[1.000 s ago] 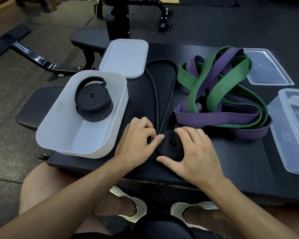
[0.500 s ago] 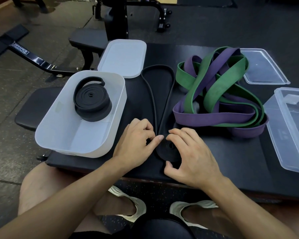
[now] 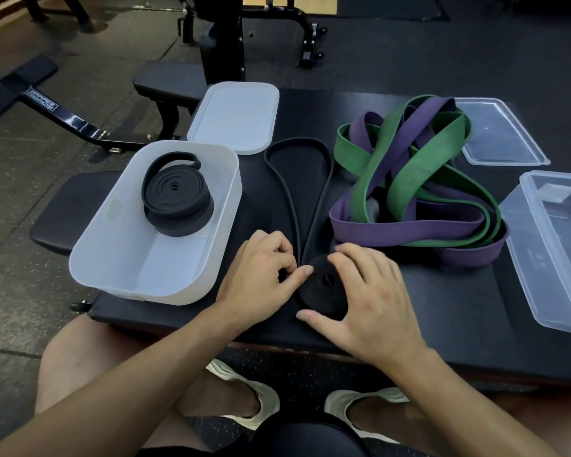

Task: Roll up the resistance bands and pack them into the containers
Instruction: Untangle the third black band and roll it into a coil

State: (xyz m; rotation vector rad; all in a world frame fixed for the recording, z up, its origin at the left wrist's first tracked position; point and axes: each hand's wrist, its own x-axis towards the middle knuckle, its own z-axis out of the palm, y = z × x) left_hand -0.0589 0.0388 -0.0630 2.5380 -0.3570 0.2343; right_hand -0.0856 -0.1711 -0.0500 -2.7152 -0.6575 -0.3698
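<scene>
Rolling a thin black rubber band [image 3: 322, 286] between them, the right hand [image 3: 371, 303] is curling round the rolled part, the left hand [image 3: 261, 275] pinching its edge. Left of them one black roll [image 3: 175, 199] is sitting in the white plastic tub [image 3: 112, 262]; tangled green and purple bands [image 3: 409, 183] beyond are waiting.

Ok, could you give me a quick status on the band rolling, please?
Left hand pinching black band at the coil's edge. Right hand gripping the coil, long loop not yet rolled. Green band and purple band tangled just right of it.
</scene>
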